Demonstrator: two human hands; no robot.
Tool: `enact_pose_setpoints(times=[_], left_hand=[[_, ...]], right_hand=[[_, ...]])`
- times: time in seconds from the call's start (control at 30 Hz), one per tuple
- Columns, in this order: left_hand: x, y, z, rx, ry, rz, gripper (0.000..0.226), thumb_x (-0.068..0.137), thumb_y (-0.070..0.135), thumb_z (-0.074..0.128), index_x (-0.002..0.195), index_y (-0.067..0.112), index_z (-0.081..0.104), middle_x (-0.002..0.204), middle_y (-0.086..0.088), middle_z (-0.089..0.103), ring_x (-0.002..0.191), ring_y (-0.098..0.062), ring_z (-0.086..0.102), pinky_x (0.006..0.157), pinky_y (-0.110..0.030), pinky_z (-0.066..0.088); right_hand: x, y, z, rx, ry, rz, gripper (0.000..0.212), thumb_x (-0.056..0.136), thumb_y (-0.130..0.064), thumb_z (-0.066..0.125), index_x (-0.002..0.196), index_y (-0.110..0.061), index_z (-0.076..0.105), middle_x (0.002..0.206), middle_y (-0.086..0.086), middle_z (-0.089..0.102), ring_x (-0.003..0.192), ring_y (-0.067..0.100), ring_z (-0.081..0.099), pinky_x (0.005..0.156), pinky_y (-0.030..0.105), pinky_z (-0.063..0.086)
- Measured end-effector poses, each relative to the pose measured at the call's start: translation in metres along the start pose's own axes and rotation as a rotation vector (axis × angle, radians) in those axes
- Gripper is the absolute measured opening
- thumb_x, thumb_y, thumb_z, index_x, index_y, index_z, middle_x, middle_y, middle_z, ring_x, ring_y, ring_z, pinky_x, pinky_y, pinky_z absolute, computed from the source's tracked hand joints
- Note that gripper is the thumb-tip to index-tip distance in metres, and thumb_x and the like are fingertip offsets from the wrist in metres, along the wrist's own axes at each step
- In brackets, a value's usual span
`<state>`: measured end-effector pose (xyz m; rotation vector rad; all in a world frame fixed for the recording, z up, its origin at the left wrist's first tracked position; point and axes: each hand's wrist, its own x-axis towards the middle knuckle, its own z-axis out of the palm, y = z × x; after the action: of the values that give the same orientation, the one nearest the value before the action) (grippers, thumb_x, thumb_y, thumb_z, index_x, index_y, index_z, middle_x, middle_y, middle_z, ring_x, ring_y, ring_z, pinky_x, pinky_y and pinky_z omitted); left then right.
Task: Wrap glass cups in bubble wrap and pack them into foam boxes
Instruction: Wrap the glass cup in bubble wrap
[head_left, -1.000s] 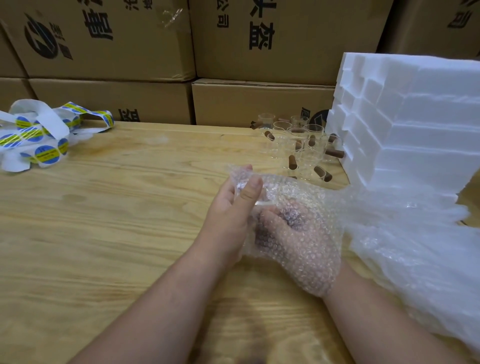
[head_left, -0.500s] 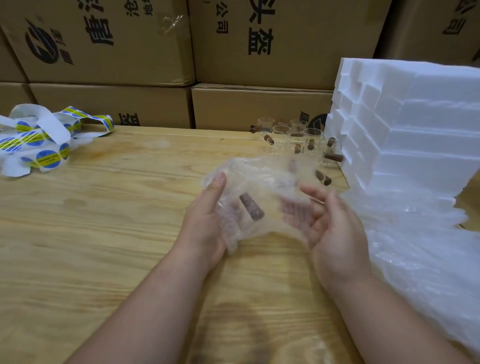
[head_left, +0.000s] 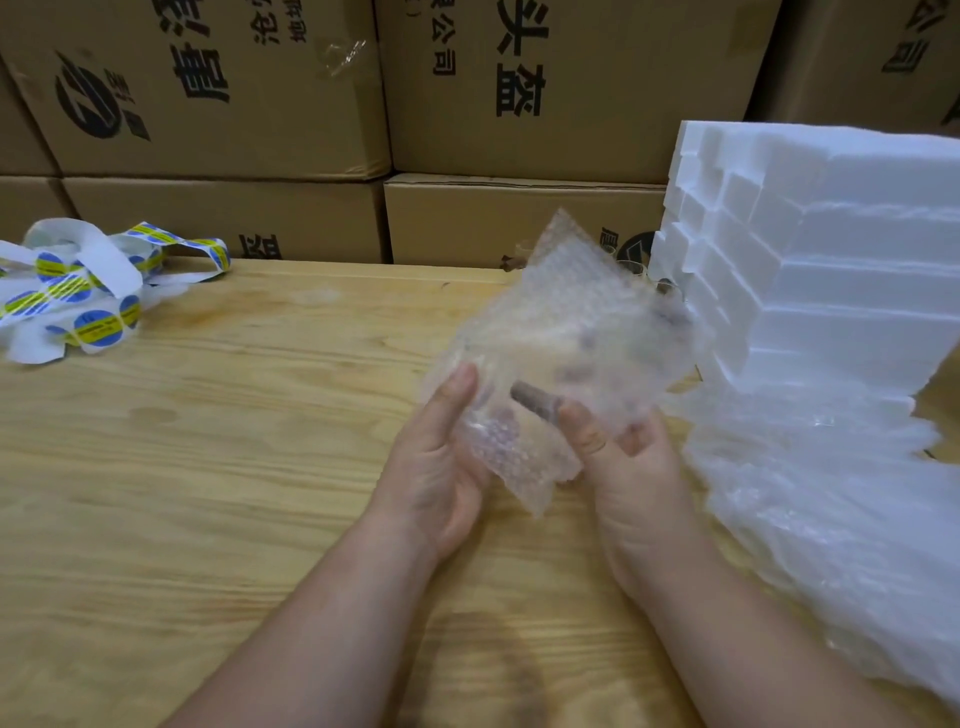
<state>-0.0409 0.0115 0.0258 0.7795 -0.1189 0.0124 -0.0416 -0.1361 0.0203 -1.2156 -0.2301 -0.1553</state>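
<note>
on the wooden table (head_left: 218, 467), before stacked cartons, your left hand (head_left: 441, 462) and right hand (head_left: 623, 457) now grip the bubble wrap (head_left: 561, 353), reopened since a second ago; the cup (head_left: 530, 402) sits inside, still unwrapped.

Bare forearms, no sleeves; hands, left (head_left: 441, 457) and right (head_left: 631, 467), ungloved.

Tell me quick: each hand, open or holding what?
Left hand: holds the bubble wrap around the glass cup.
Right hand: holds the same bundle.
</note>
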Motion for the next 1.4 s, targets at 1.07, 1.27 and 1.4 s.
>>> enact_pose_setpoints(times=[1.07,1.27,1.4], left_hand=[[-0.018,0.01,-0.024,1.042,-0.161,0.012,0.065,0.07,0.045,0.086,0.122,0.032,0.05,0.116,-0.003,0.075,0.107,-0.03,0.069,0.096,-0.05,0.056],[-0.019,0.011,-0.017,1.155,-0.171,0.059,0.052,0.083,0.06,0.067,0.103,0.013,0.075,0.107,-0.002,0.075,0.103,-0.025,0.071,0.094,-0.05,0.055],[-0.017,0.01,-0.018,1.241,-0.162,0.112,0.06,0.095,0.058,0.047,0.094,0.005,0.075,0.105,-0.006,0.074,0.105,-0.023,0.068,0.096,-0.05,0.05]], right_hand=[[-0.002,-0.004,-0.021,-0.472,0.124,-0.212,0.021,0.091,-0.022,0.074,0.093,-0.042,0.069,0.091,-0.022,0.075,0.084,-0.003,0.071,0.068,0.013,0.052],[-0.004,-0.002,-0.015,-0.459,0.185,-0.21,0.02,0.081,-0.034,0.075,0.098,-0.04,0.066,0.095,-0.02,0.075,0.087,-0.001,0.072,0.075,0.027,0.055],[-0.003,-0.003,-0.017,-0.499,0.211,-0.241,0.029,0.087,-0.027,0.079,0.105,-0.043,0.062,0.104,-0.02,0.071,0.097,0.001,0.069,0.084,0.032,0.056]])
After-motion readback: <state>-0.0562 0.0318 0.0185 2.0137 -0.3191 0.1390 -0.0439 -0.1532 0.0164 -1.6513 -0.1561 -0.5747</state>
